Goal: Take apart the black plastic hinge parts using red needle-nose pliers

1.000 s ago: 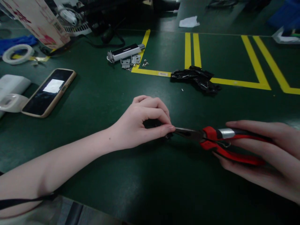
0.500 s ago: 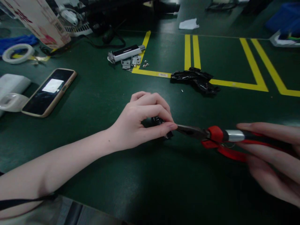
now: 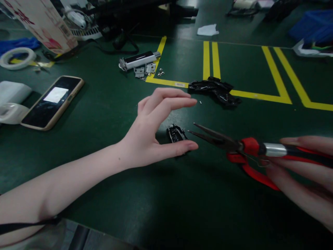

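Note:
My left hand [image 3: 156,128] is open above the table, thumb and fingers spread apart. Below and between them lies a small black part [image 3: 177,133] with a hollow, detailed inside; the thumb hides its near edge. From the right, my right hand [image 3: 304,173] grips the red and black handles of long-nose pliers [image 3: 249,147]. Their jaws are parted, the tips close to the black part's right side, with nothing visible between them. A tiny pale pin-like piece [image 3: 200,102] lies beyond my left fingertips.
Crumpled black pieces [image 3: 214,91] lie across the yellow tape [image 3: 260,96]. Farther left are a white and black device [image 3: 140,60], metal brackets [image 3: 139,72] and several small rings [image 3: 160,72]. A phone [image 3: 53,102] and a tape roll [image 3: 17,58] sit at left.
My left thumb and fingers have spread apart, off the pliers' tip, uncovering the black part. The pliers have drawn slightly right and their jaws have opened.

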### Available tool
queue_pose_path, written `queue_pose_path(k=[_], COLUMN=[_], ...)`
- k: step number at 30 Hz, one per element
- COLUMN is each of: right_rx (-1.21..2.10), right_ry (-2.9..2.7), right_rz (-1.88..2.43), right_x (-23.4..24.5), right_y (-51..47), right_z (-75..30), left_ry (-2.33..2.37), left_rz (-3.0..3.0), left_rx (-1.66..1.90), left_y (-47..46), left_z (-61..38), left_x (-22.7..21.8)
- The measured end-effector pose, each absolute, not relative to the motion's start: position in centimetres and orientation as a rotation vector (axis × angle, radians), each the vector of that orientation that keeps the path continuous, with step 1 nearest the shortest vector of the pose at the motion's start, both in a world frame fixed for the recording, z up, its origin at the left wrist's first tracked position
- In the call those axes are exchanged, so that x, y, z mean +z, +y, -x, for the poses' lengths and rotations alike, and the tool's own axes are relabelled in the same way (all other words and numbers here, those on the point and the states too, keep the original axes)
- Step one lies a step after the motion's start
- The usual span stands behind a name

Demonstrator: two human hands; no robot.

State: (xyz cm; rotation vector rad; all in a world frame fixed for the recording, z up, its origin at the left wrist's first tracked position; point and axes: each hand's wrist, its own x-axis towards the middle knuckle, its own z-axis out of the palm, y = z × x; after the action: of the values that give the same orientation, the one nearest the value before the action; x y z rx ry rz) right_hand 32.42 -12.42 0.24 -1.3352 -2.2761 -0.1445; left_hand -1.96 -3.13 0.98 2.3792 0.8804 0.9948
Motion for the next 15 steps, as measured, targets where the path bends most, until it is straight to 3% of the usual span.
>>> queue_pose_path(k=[5,15], right_rx=[-0.231,-0.107], right_ry=[-2.445,-2.396], right_rz=[1.105,1.107], right_x=[1.1,1.2], right_y=[-11.8,-11.8], right_z=[-31.4,-28.6], left_ry=[0.759,0.705], left_rz=[-2.747,-3.152], left_rx=[1.006,1.245], left_y=[-3.7,-3.5], left_z=[1.9,1.0], left_x=[0.5,0.7])
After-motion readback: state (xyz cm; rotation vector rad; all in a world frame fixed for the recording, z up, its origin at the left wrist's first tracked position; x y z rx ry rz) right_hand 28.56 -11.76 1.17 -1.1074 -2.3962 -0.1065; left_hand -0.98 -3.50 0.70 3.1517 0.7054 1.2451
